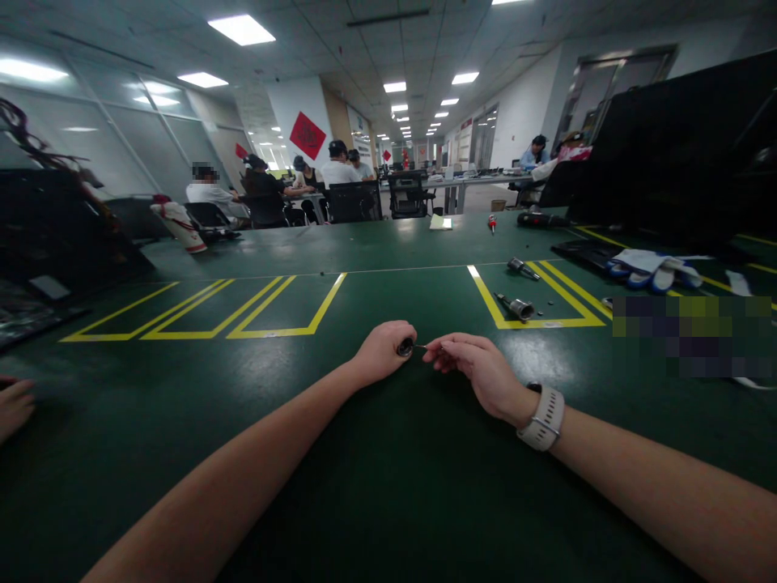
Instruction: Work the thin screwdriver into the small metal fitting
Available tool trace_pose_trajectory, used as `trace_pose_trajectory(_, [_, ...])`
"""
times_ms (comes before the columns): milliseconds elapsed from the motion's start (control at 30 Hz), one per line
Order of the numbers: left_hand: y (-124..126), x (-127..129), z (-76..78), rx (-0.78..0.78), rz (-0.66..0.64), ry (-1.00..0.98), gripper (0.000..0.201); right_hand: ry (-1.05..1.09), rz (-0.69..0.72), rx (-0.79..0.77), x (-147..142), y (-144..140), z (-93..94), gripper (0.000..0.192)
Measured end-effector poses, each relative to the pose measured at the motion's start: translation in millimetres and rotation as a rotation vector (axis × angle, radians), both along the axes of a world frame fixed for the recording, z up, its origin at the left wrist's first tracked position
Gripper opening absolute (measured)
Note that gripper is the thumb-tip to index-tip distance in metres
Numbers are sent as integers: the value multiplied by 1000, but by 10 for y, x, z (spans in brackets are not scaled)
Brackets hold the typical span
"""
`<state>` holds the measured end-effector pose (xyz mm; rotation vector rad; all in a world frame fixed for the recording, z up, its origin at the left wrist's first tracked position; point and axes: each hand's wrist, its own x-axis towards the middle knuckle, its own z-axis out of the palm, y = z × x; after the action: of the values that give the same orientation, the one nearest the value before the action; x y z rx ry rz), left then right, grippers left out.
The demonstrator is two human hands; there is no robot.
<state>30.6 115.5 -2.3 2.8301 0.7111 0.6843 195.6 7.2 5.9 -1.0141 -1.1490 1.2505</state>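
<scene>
My left hand (pixel 384 352) is closed around a dark round metal part (pixel 405 347), whose hollow end faces me. To its right, my right hand (pixel 470 363) pinches a thin metal rod (pixel 420 346) between thumb and fingers. The rod's tip points at the metal part; whether it touches is too small to tell. Both hands are above the green table (pixel 388 453). Beyond my right hand, a metal fitting with a narrow stem (pixel 520 308) lies within a yellow-taped rectangle, and a similar fitting (pixel 523 269) lies farther back.
Yellow-taped rectangles (pixel 270 333) mark the left side. Work gloves (pixel 655 269) lie at right, near a black power tool (pixel 542 219). A red-handled screwdriver (pixel 491 223) and a notepad (pixel 440 223) lie at the back. Another person's hand (pixel 14 406) rests at the left edge.
</scene>
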Motion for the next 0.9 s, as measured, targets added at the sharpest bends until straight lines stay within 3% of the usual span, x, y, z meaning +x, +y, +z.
trace_pose_trajectory(267, [37,4,-23,-118,-23,-139,7,148,16,-67,36,39,-6,22])
trace_pose_trajectory(433, [27,8,-25,-50,36,-70,7,-19,-62,23,-42,-18,21,20])
trace_pose_trajectory(567, [-5,13,-1,53,41,47,7,-116,-41,51,-65,-26,1,19])
trace_pose_trajectory(900, [26,0,-9,-20,-8,4,6,200,62,-126,71,112,-19,20])
